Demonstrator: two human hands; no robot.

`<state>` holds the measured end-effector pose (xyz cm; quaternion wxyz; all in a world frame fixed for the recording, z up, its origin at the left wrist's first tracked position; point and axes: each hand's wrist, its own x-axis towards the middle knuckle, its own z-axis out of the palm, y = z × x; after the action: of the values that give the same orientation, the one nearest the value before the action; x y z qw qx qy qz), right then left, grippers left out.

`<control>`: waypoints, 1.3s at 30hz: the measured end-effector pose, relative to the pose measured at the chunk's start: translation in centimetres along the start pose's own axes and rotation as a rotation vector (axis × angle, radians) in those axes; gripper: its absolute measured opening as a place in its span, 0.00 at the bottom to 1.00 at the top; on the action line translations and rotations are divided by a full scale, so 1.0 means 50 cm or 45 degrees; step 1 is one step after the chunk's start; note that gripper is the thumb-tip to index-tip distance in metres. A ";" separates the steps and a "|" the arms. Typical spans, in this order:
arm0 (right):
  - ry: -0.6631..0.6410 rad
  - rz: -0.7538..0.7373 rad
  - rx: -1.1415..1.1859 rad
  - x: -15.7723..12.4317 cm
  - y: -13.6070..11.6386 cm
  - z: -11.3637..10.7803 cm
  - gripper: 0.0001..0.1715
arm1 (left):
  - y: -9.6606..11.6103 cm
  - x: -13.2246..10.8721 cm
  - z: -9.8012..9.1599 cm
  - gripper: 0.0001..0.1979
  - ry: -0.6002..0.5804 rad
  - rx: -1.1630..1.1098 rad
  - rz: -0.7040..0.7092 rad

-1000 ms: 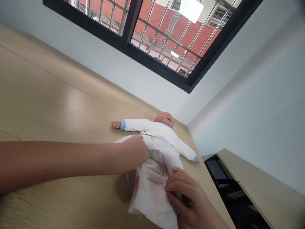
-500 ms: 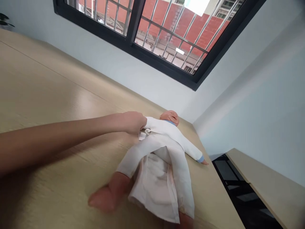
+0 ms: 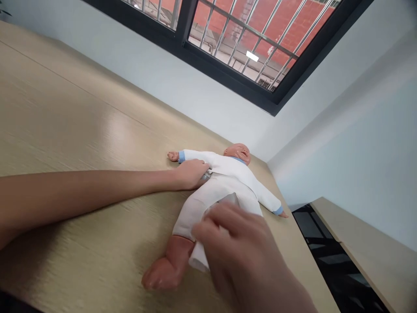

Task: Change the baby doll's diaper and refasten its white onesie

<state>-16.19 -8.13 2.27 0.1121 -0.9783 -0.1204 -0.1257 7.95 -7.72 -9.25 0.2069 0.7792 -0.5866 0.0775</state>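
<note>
A baby doll (image 3: pixel 239 153) in a white top with blue cuffs and white open-crotch trousers lies on its back, arms spread. Between its legs is a white cloth diaper (image 3: pixel 199 257), partly covered by my right hand. My left hand (image 3: pixel 192 173) is at the doll's waist on the left side, its fingers closed on a whitish edge that looks like the diaper's side. Over the doll's lap, my right hand (image 3: pixel 237 248) is curled and smeared by motion. Whatever its fingers hold is hidden. The doll's bare left-side foot (image 3: pixel 163 274) shows; the other leg is mostly covered.
The doll lies on a light wooden table (image 3: pixel 107 217) that meets a white wall (image 3: pixel 195 104). A dark-framed window (image 3: pixel 228 74) with metal bars is above. Right of the table edge stands a lower wooden surface (image 3: pixel 365 243) beside a dark glossy panel (image 3: pixel 335 261).
My right hand has come in from below over the diaper and the doll's lap. The doll's left-side arm and blue cuff now show beyond my left hand, which stays at the waist.
</note>
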 end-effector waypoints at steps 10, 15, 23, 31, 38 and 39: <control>-0.110 0.182 0.021 0.028 0.164 0.076 0.31 | -0.021 0.024 0.032 0.10 0.131 -0.153 -0.086; -0.101 0.199 0.222 0.040 0.182 0.061 0.29 | -0.028 0.042 0.034 0.12 0.119 -0.171 -0.113; -0.174 0.197 0.422 0.047 0.206 0.063 0.25 | -0.036 0.043 0.040 0.11 0.085 -0.221 -0.096; -0.154 0.217 0.405 0.040 0.201 0.071 0.30 | -0.058 0.034 0.033 0.10 0.103 -0.769 -0.147; -0.146 0.210 0.327 0.034 0.203 0.082 0.36 | -0.095 0.033 0.021 0.22 -0.160 -1.152 0.010; -0.138 0.192 0.314 0.034 0.204 0.084 0.38 | -0.100 0.031 0.015 0.24 -0.230 -1.103 0.079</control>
<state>-10.99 -16.37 -3.16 0.2338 -0.9688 -0.0670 -0.0483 13.03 -8.24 -10.51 0.4597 0.6063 -0.6037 -0.2379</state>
